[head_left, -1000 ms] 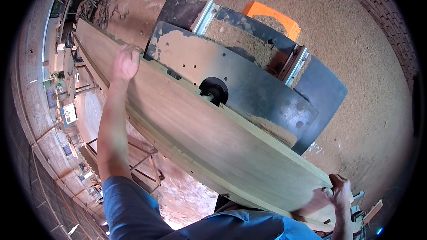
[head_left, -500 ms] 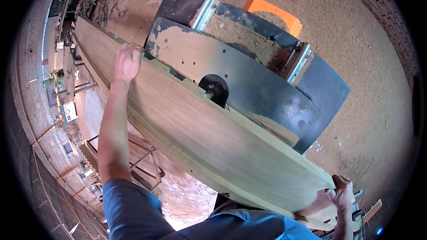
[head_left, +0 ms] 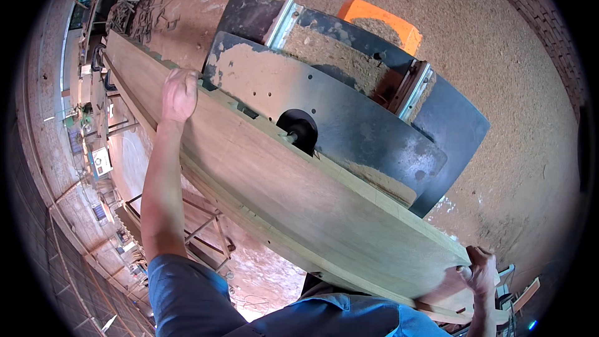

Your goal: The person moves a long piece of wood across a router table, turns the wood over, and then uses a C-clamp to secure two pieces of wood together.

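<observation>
A long, wide wooden panel (head_left: 281, 181) with a thick edge slants from the far left to the near right across my front. My left hand (head_left: 180, 95) is closed over its far edge, toward the left end. At the near right end my right hand (head_left: 480, 269) grips the panel's corner, thumb on the upper face. Along the panel's far edge a few notches show on the left half. Beside that edge, a dark metal machine table (head_left: 374, 131) carries a round black opening with a spindle cutter (head_left: 299, 132), close to the wood.
Two metal rails (head_left: 284, 22) cross the sawdust-covered machine, and an orange part (head_left: 380, 22) stands behind it. Sawdust covers the floor (head_left: 499, 75). Wood scraps (head_left: 134, 9) are heaped at the far left; a metal frame (head_left: 209, 231) stands left of me. Stacked bricks (head_left: 549, 43) line the far right.
The view has shifted slightly. The panel and both hands keep nearly the same places against the machine, and both grips look unchanged.
</observation>
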The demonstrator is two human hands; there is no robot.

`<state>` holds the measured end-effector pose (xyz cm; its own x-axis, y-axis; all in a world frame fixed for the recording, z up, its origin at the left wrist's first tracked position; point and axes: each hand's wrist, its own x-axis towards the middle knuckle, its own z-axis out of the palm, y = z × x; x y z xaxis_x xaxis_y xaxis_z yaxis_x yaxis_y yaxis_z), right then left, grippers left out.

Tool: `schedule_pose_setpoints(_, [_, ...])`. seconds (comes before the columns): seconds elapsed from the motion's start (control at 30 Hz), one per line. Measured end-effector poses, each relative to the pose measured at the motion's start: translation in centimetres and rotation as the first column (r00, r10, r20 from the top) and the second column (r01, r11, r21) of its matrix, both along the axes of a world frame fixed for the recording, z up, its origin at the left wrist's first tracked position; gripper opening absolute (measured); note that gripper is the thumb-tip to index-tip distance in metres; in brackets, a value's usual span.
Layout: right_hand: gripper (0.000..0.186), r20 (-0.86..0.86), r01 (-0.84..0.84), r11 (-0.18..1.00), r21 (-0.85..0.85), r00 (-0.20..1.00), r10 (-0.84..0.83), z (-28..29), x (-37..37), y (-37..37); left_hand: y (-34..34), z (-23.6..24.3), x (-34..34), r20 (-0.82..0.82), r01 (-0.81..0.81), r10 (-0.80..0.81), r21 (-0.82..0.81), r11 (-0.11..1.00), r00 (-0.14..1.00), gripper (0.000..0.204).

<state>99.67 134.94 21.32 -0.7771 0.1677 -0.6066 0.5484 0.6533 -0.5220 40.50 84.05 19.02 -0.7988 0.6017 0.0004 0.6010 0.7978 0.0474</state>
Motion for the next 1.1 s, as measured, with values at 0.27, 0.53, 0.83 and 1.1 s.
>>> schedule_pose_setpoints(0.27, [0.093,-0.006,0.019,0.999,0.029,1.000,-0.019,0.4,-0.6,-0.4,0.1,-0.3,0.1,-0.026,-0.029,0.030,0.051,0.998,0.999,0.034])
schedule_pose_setpoints(0.53, [0.089,-0.006,-0.002,1.000,0.003,1.000,0.002,0.3,-0.6,-0.5,0.3,-0.1,0.4,-0.018,-0.025,0.026,0.040,0.999,1.000,0.032])
schedule_pose_setpoints(0.83, [0.086,0.049,-0.038,0.999,-0.013,0.998,0.039,0.2,-0.2,-0.2,0.0,-0.2,0.5,-0.027,0.018,-0.016,0.055,0.998,1.000,0.031])
schedule_pose_setpoints(1.1, [0.096,0.299,0.043,0.961,-0.273,0.953,0.042,0.8,-1.9,1.7,0.0,-0.4,0.6,-0.062,0.031,-0.029,0.027,0.999,0.998,0.034])
